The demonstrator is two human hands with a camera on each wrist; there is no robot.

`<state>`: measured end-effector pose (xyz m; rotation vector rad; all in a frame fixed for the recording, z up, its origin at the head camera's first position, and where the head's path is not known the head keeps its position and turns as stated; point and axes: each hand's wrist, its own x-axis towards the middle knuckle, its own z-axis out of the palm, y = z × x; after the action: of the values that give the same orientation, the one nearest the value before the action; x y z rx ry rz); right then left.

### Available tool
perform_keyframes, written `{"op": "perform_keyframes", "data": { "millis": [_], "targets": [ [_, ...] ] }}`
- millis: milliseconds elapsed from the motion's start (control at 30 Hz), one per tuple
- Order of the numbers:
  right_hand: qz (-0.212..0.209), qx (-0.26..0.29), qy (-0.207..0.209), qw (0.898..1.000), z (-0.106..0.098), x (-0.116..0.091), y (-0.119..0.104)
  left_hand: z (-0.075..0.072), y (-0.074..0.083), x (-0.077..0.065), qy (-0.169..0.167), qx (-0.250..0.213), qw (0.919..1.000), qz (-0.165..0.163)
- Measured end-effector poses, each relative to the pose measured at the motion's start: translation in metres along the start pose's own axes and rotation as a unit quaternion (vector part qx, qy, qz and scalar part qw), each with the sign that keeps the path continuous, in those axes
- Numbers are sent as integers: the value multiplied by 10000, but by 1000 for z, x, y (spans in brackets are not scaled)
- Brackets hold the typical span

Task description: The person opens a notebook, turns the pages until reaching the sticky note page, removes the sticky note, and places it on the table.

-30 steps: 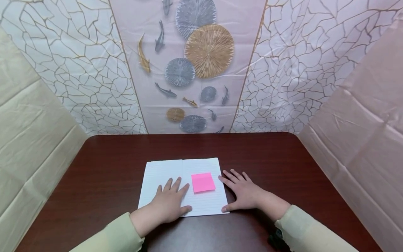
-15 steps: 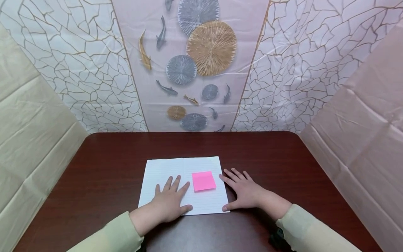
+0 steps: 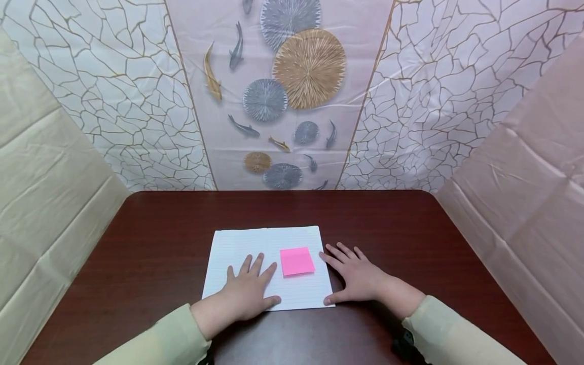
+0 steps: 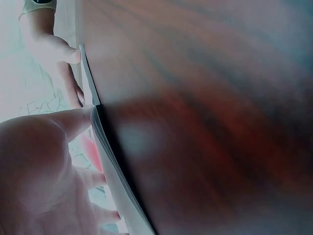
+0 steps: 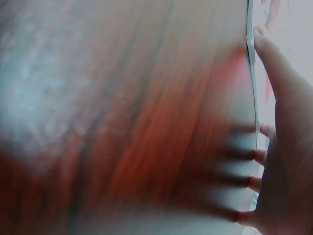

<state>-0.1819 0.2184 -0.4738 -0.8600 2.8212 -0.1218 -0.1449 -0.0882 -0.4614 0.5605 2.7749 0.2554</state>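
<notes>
An open notebook [image 3: 237,248] with lined white pages lies flat on the dark wooden table. On its right page sits a pink sticky note [image 3: 297,261], its lower edge slightly raised. My left hand [image 3: 246,295] rests palm down with spread fingers over the left page, the thumb reaching onto the right page near the bottom edge. At the notebook's right edge my right hand [image 3: 360,279] lies spread, thumb and index fingertip touching the page border and the other fingers on the table. In the left wrist view, the page stack [image 4: 117,171] shows edge-on beneath the left hand.
The brown table [image 3: 159,218] extends around the notebook on all sides. Behind it hangs a patterned curtain [image 3: 264,152] with fish and round motifs. Pale cloth panels [image 3: 50,192] close off the left and right sides.
The head view has shifted very slightly. Both hands, the notebook and the sticky note keep the same places relative to one another.
</notes>
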Motion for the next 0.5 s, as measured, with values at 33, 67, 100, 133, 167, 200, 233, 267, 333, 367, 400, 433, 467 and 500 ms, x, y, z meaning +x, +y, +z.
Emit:
{"op": "perform_keyframes", "data": {
  "millis": [33,67,100,133,167,200,233,267,333,367,400,433,467,500],
  "targets": [
    [-9,4,1,10000,0,0,0,0,0,0,6,-3,10000,7],
    [-9,-15,-8,10000,0,0,0,0,0,0,10,3,10000,12],
    [-3,-23,-15,10000,0,0,0,0,0,0,13,5,10000,18],
    [8,-26,-19,10000,-1,0,0,0,0,0,13,5,10000,21],
    [21,-28,-2,10000,-1,1,0,0,0,0,8,0,10000,19],
    [49,-58,17,10000,-2,1,1,0,0,0,6,1,10000,17],
    [72,-75,51,9999,-2,1,1,0,1,0,9,2,10000,17],
    [92,-113,99,9998,-2,2,1,-1,1,0,10,5,10000,12],
    [59,-187,242,9995,-3,3,2,-1,1,-1,12,10,10000,-2],
    [19,-248,328,9992,-3,3,2,-2,1,-1,19,18,10000,-6],
    [-17,-321,403,9987,-3,4,2,-2,1,-1,18,23,10000,-10],
    [-76,-402,507,9979,-3,4,2,-3,1,-1,13,25,10000,-16],
    [-157,-507,633,9966,-3,5,2,-3,1,-1,6,33,10000,-25],
    [-219,-601,743,9952,-4,6,1,-3,0,-1,-2,37,10000,-33]
  ]
}}
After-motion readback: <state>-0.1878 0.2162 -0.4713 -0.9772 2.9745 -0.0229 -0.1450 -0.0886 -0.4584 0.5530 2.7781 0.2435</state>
